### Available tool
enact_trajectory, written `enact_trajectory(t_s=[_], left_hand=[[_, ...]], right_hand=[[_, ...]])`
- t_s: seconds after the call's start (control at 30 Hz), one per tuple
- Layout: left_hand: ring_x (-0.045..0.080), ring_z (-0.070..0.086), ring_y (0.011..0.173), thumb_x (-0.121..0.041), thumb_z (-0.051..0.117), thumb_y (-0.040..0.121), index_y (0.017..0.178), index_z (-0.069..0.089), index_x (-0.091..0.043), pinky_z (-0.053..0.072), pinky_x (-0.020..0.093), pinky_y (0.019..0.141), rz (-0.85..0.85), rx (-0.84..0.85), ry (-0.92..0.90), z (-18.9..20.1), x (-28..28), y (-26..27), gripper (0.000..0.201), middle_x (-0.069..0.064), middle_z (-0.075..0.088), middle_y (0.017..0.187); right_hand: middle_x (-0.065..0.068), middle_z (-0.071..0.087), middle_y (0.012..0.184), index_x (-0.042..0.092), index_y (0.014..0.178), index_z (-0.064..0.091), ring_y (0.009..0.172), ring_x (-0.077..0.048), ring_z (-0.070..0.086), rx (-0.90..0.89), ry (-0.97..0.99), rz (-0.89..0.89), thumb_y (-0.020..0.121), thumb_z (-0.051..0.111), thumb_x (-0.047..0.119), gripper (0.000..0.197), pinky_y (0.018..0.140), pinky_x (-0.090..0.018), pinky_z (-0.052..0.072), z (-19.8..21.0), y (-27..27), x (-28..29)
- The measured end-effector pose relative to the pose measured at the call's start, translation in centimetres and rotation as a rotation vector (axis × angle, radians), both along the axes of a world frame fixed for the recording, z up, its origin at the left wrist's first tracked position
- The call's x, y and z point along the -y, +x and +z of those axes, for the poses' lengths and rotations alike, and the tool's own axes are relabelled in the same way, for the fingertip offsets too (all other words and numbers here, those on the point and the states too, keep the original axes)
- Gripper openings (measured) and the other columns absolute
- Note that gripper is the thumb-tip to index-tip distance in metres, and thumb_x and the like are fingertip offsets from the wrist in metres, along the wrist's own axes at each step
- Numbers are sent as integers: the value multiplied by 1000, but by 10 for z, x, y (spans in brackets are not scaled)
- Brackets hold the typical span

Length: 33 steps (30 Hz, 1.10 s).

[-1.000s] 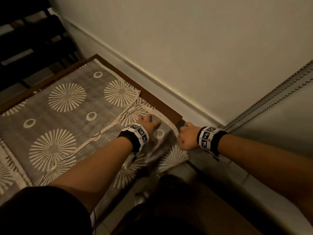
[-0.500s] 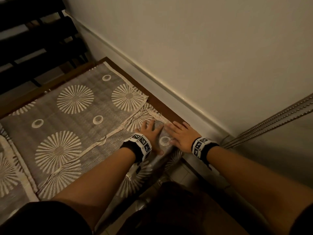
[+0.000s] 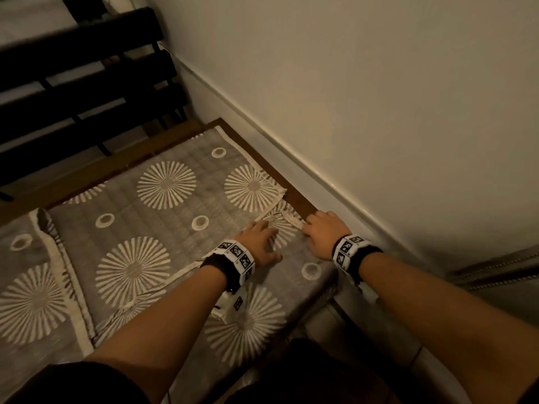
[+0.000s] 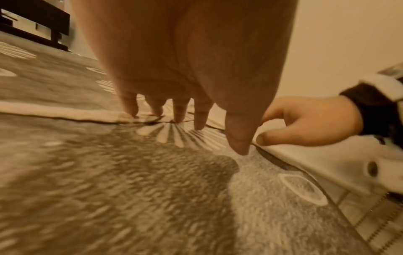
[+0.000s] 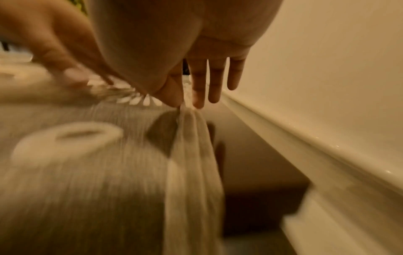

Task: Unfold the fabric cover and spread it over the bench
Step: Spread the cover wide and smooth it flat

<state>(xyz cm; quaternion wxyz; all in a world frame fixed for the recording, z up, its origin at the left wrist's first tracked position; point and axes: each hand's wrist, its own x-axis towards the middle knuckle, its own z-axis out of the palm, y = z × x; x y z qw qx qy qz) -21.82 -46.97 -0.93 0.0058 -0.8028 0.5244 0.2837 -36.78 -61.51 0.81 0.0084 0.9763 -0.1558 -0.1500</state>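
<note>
The grey fabric cover (image 3: 163, 225) with cream starbursts and rings lies in overlapping layers on the brown wooden bench (image 3: 299, 199). My left hand (image 3: 258, 239) rests flat on the cover near its far right corner, and the left wrist view shows its straight fingers (image 4: 199, 120) touching the cloth (image 4: 109, 172). My right hand (image 3: 313, 225) is just to the right of it at the cover's cream hem. Its thumb and forefinger pinch that hem (image 5: 189, 138), with the other fingers (image 5: 216, 82) straight. The near end of the cover hangs over the bench edge.
A pale wall with a glossy ledge (image 3: 320, 176) runs close along the bench's right side. Dark slatted furniture (image 3: 87, 68) stands beyond the far end. Bead chains (image 3: 495, 269) hang at the right. A dark shape (image 3: 306, 374) sits low in front of me.
My right hand was a fist off the cover's corner, then lay flat on the cloth; now it pinches the hem farther along the wall side. My left hand stays pressed on the cover.
</note>
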Motion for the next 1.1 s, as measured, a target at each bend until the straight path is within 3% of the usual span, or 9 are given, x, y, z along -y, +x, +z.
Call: enact_trajectory(t_s=[0.17,0.33,0.47,0.57,0.7,0.77,0.83,0.97,1.1], left_hand=[[28,41,130,-49,64,83,137,48,-17,36,42,107,202,-72,-159,12,-44,41,65,7,45,140],[29,55,117,-39,60,88,125,60,-19,45,37,97,346,40,3,35,-132,102,42,9,59,129],[33,48,126,-21,53,94,138,46,-22,43,42,101,396,168,226,47,-214,154,45,10,49,138],[37,27,140,-23,37,102,149,26,-33,32,48,108,325,328,434,52,-262,184,49,8,22,155],[37,9,145,-18,59,92,152,-1,-36,32,54,107,221,349,636,41,-289,203,87,4,-4,161],[37,16,143,-11,62,89,151,2,-33,39,51,103,203,342,632,38,-288,207,90,5,-1,161],[37,26,137,-14,57,93,150,13,-34,41,49,100,115,376,629,41,-287,212,74,7,8,159],[36,32,133,-28,39,101,144,34,-31,37,49,101,17,446,678,46,-293,216,44,10,27,152],[36,29,135,-24,37,100,144,36,-14,27,43,111,139,420,623,39,-295,212,46,12,22,156]], right_hand=[[-10,66,107,15,101,67,95,-32,60,-45,162,27,88,46,22,26,81,-37,47,27,69,-17],[-13,66,114,14,112,65,102,-33,61,-171,420,178,95,43,24,29,86,-36,47,28,130,-98],[-11,64,116,14,114,63,103,-32,59,-251,574,445,94,41,21,30,89,-37,47,23,150,-187],[-12,64,115,14,113,62,102,-30,59,-277,691,547,92,42,18,29,86,-35,46,10,165,-237],[-16,62,103,10,111,58,89,-33,59,-452,737,596,93,43,21,26,79,-39,50,2,173,-286],[-13,53,72,5,83,56,63,-30,51,-456,691,626,93,47,26,25,58,-32,44,2,175,-303],[-8,40,58,6,67,49,51,-28,42,-436,669,607,91,50,34,37,48,-28,33,-3,178,-317],[-8,54,66,8,72,56,63,-31,57,-474,693,514,80,53,62,55,56,-38,47,-9,185,-341],[-8,54,72,9,79,55,66,-26,55,-494,601,575,78,54,72,63,60,-37,47,-3,188,-362]])
